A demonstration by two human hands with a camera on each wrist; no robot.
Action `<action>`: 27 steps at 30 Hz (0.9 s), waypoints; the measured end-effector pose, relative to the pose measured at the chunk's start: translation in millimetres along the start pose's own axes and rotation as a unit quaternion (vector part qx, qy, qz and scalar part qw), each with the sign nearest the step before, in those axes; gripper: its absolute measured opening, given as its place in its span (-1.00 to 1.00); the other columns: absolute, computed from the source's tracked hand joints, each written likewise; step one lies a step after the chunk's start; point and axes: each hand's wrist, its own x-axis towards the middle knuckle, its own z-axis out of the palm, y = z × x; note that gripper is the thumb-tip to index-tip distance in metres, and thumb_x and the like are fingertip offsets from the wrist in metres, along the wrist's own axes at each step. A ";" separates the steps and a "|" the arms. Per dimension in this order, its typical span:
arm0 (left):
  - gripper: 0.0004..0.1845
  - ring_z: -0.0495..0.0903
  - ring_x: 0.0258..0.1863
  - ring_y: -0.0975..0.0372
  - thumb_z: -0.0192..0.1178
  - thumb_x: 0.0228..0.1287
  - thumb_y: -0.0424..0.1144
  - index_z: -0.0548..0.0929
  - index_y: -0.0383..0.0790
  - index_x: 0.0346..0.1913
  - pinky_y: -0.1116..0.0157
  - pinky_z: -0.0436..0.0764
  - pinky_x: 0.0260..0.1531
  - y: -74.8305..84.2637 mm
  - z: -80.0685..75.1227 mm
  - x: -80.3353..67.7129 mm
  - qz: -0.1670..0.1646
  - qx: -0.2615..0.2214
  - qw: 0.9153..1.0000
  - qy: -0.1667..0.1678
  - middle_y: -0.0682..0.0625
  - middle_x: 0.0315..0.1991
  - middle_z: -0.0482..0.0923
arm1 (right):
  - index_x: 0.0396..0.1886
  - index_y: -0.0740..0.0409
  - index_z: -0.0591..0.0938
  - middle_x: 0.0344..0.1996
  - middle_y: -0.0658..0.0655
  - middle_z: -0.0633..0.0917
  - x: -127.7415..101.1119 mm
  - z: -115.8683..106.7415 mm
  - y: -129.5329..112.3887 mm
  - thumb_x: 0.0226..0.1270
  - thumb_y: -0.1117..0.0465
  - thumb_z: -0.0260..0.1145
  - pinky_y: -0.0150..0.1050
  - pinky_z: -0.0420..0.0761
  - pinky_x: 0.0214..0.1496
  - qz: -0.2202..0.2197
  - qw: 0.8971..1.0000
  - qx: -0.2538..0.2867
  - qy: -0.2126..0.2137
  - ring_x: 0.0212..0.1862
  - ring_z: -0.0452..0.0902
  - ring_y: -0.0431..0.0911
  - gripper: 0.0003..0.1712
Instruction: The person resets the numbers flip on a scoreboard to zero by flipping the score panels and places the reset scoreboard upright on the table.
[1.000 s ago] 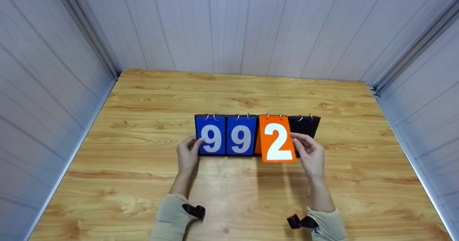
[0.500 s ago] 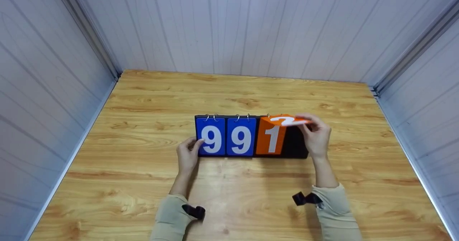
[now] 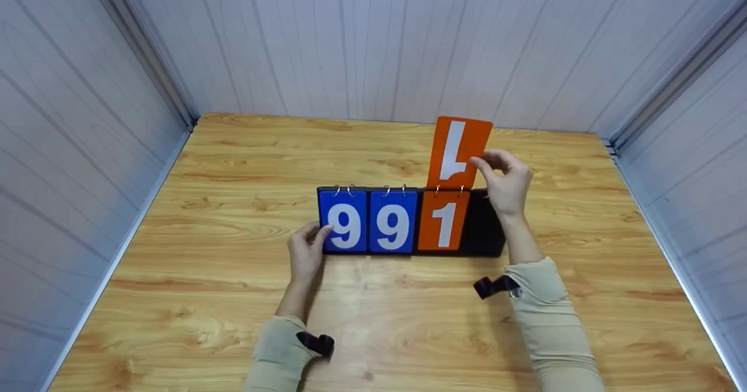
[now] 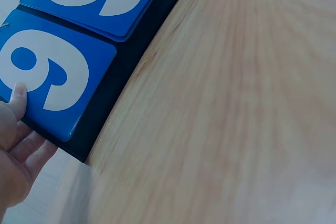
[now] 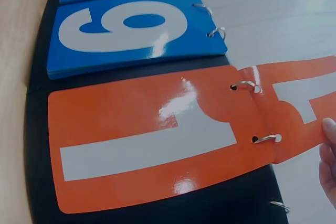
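Observation:
A black flip scoreboard [image 3: 482,228] stands on the wooden table, showing two blue 9 cards [image 3: 391,241] and an orange 1 card [image 3: 428,235]. My left hand [image 3: 306,254] grips the board's left end, thumb on the front of the outer blue card [image 4: 73,125] and fingers behind. Above the top edge, my right hand [image 3: 509,183] pinches the right side of a flipped-up orange card [image 3: 440,141], which bears an upside-down 1. In the right wrist view, metal rings [image 5: 266,138] join that raised card to the orange one lying flat on the board.
The wooden table [image 3: 245,182] extends around the board. White panelled walls [image 3: 373,42] close off the back and both sides. A black wrist strap [image 3: 495,287] sits on the right sleeve, and a similar one on the left.
My right hand has swung the orange 2 card up and over the rings, so its back now faces forward and the orange 1 shows below. The left hand has stayed put.

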 end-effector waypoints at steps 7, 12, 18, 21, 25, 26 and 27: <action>-0.86 0.59 -0.46 0.16 0.24 0.06 -0.39 0.63 -0.48 -0.40 0.43 0.55 -0.44 -26.5 5.4 5.4 -0.017 0.003 1.000 -0.001 -0.22 -0.47 0.62 | -0.46 0.35 0.65 -0.54 0.19 0.66 12.2 7.6 30.7 -0.07 0.24 0.43 -0.48 0.44 -0.44 0.008 0.998 -0.064 -0.003 -0.52 0.47 -0.29 -0.76; -0.87 0.59 -0.47 0.15 0.25 0.05 -0.38 0.64 -0.44 -0.42 0.37 0.57 -0.42 -29.5 7.5 5.6 -0.009 0.003 1.000 0.000 -0.19 -0.48 0.62 | -0.44 0.35 0.65 -0.54 0.19 0.65 16.2 11.8 38.3 -0.04 0.25 0.41 -0.48 0.47 -0.42 0.027 0.995 -0.095 -0.027 -0.51 0.49 -0.25 -0.78; -0.86 0.59 -0.46 0.16 0.26 0.05 -0.36 0.64 -0.43 -0.42 0.39 0.56 -0.41 -29.4 8.0 5.2 -0.006 0.002 1.000 -0.002 -0.18 -0.48 0.62 | -0.30 0.39 0.64 -0.50 0.24 0.65 16.9 12.7 42.6 -0.01 0.32 0.38 -0.53 0.47 -0.41 0.066 0.988 -0.123 -0.066 -0.46 0.53 -0.08 -0.75; -0.86 0.59 -0.46 0.09 0.25 0.05 -0.40 0.63 -0.49 -0.41 0.39 0.56 -0.42 -15.1 5.6 3.2 -0.002 0.001 1.000 -0.002 -0.23 -0.48 0.61 | -0.22 0.39 0.61 -0.46 0.25 0.65 14.9 11.5 42.5 0.04 0.33 0.34 -0.46 0.51 -0.36 0.077 0.984 -0.136 -0.090 -0.42 0.56 -0.02 -0.72; -0.85 0.59 -0.46 0.02 0.24 0.05 -0.42 0.62 -0.53 -0.40 0.39 0.54 -0.44 -10.5 4.2 3.1 0.007 0.010 1.000 0.001 -0.28 -0.48 0.60 | -0.16 0.39 0.59 -0.38 0.27 0.65 11.2 10.3 39.4 0.10 0.32 0.29 -0.28 0.56 -0.27 0.088 0.978 -0.148 -0.118 -0.34 0.58 0.02 -0.70; -0.84 0.59 -0.46 0.04 0.25 0.05 -0.40 0.62 -0.51 -0.40 0.42 0.53 -0.45 -14.6 4.6 3.7 0.009 0.014 1.000 0.002 -0.26 -0.48 0.61 | -0.16 0.39 0.59 -0.37 0.28 0.65 9.9 10.2 38.1 0.11 0.32 0.29 -0.24 0.56 -0.26 0.089 0.977 -0.148 -0.122 -0.33 0.58 0.02 -0.71; -0.83 0.59 -0.46 0.06 0.25 0.05 -0.37 0.63 -0.49 -0.39 0.43 0.53 -0.45 -19.1 5.1 4.5 0.007 0.016 1.000 0.002 -0.24 -0.47 0.61 | -0.16 0.38 0.59 -0.36 0.28 0.65 8.4 10.0 36.7 0.11 0.32 0.28 -0.23 0.56 -0.25 0.088 0.977 -0.147 -0.124 -0.32 0.58 0.02 -0.71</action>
